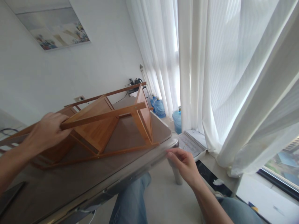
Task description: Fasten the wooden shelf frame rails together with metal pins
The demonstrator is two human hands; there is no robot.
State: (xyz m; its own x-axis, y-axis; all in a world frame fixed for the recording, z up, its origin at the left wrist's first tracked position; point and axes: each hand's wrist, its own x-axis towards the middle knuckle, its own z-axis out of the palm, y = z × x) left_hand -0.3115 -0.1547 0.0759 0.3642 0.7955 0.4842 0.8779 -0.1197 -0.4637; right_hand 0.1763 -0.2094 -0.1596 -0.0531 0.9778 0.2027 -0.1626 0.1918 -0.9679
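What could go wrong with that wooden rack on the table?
The wooden rack lies on its side near the edge of the table, so a hard push might tip it off. Only the left hand grips it, so it could slip or swing if that grip loosens. The right hand is at the table's edge, so it might get bumped if the rack slides.

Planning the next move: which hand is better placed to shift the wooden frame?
Left, most likely: the left hand grips the wooden frame by a bar, while the right hand is at the table edge, apart from the frame.
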